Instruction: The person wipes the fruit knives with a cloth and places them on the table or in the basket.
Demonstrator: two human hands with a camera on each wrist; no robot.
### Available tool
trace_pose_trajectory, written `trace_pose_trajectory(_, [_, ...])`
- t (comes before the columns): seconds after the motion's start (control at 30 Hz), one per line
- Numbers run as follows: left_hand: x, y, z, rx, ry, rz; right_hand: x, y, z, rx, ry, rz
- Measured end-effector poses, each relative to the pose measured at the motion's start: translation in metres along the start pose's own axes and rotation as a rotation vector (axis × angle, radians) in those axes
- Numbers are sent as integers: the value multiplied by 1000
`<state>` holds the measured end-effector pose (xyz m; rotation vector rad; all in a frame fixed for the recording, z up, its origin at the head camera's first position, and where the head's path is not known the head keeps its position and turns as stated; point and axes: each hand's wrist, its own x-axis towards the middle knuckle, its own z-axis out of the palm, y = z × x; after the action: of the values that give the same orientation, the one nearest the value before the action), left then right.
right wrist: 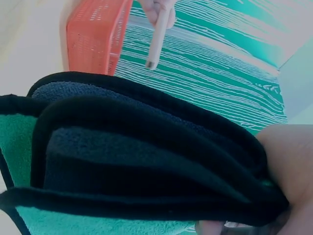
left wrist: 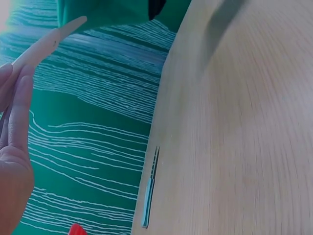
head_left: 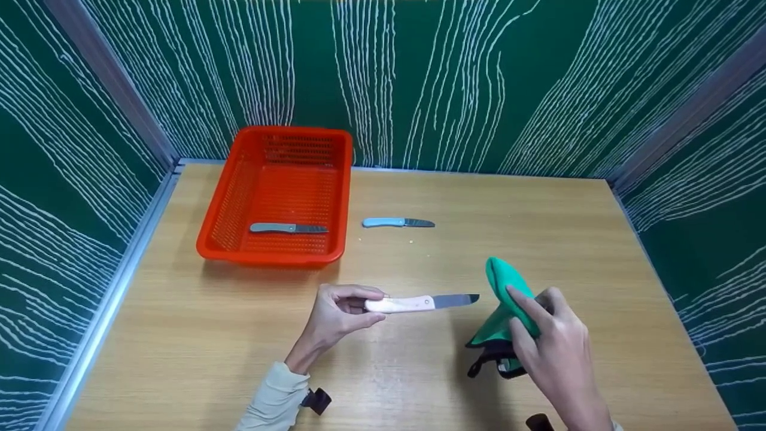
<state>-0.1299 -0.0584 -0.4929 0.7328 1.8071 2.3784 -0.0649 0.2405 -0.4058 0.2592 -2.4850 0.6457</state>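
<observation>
Between thumb and fingers, my left hand (head_left: 341, 314) pinches the handle end of a pale pink knife (head_left: 401, 304), its blade pointing right. My right hand (head_left: 556, 335) grips a folded green cloth with black edging (head_left: 502, 323), just right of the blade tip; a small gap separates cloth and blade in the head view. The right wrist view shows the cloth's dark inner layers (right wrist: 122, 147) close up. Farther back on the table lies a light blue knife (head_left: 384, 222). A grey-blue knife (head_left: 273, 228) rests inside the red basket (head_left: 347, 197).
The wooden table (head_left: 538, 227) is bounded by green panels with white wavy lines (head_left: 311, 72) at the back and both sides. The red basket stands at the back left. Tiny light crumbs (head_left: 411, 242) lie near the light blue knife.
</observation>
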Motion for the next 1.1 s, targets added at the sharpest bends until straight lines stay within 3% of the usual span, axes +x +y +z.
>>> trace_pose_trajectory(0.33, [3, 3, 13, -9, 9, -1, 1, -21, -2, 40, 2, -58])
trace_pose_trajectory(0.6, [5, 5, 19, -12, 3, 39, -2, -33, 11, 31, 14, -190])
trace_pose_trajectory(0.93, [4, 2, 20, -45, 1, 80, -7, -35, 27, -50, -103, -237])
trace_pose_trajectory(1.1, [3, 3, 20, -77, 23, 62, -7, -31, 29, -57, -107, -248])
